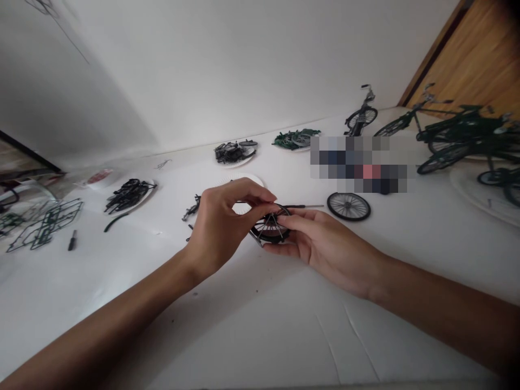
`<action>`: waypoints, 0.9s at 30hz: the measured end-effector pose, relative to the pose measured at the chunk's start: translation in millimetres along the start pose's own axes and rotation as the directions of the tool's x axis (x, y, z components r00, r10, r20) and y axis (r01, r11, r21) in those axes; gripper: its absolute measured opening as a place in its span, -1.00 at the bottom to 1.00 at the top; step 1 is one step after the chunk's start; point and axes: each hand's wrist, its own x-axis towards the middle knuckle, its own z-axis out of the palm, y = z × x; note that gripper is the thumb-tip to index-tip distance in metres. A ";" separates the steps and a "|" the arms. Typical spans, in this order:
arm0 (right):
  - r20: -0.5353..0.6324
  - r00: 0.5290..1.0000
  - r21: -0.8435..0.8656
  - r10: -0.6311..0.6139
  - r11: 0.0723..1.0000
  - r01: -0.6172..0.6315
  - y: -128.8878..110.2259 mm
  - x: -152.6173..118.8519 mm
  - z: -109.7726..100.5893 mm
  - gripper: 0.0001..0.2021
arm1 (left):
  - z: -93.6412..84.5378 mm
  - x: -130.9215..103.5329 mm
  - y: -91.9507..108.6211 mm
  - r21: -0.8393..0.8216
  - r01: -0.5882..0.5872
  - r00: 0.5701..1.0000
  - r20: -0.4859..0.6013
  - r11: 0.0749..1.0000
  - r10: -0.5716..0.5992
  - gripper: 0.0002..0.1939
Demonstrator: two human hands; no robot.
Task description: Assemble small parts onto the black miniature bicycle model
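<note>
Between my two hands is a small spoked model bicycle wheel (271,230), black-rimmed and held above the white table. My left hand (227,219) pinches its upper side near the hub, thumb and forefinger curled. From the right, my right hand (317,241) grips the rim, its thumb over the spokes and fingers underneath. Thin metal parts show at the wheel's lower left, though fingers partly cover them. Just behind lies a thin dark-handled screwdriver (303,206). Another loose wheel (350,206) rests flat on the table to the right.
Plates of black parts (132,194), more dark parts (233,153) and green parts (296,138) line the back. Green frames (46,223) and a short screwdriver (72,241) lie left. Assembled model bicycles (455,130) stand at right. A pixelated patch hides something behind the loose wheel.
</note>
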 end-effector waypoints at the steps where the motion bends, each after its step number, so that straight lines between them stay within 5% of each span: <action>1: -0.002 1.000 0.001 0.000 1.000 0.000 0.2 0.2 -0.1 -0.90 | 0.2 -0.1 -0.1 0.006 -0.004 1.000 -0.001 1.000 0.004 -0.97; 27: -0.011 1.000 -0.018 -0.014 1.000 0.014 0.8 -2.3 1.9 -0.86 | 6.8 -5.9 -2.9 -0.117 0.106 0.991 -0.071 0.987 -0.115 -0.94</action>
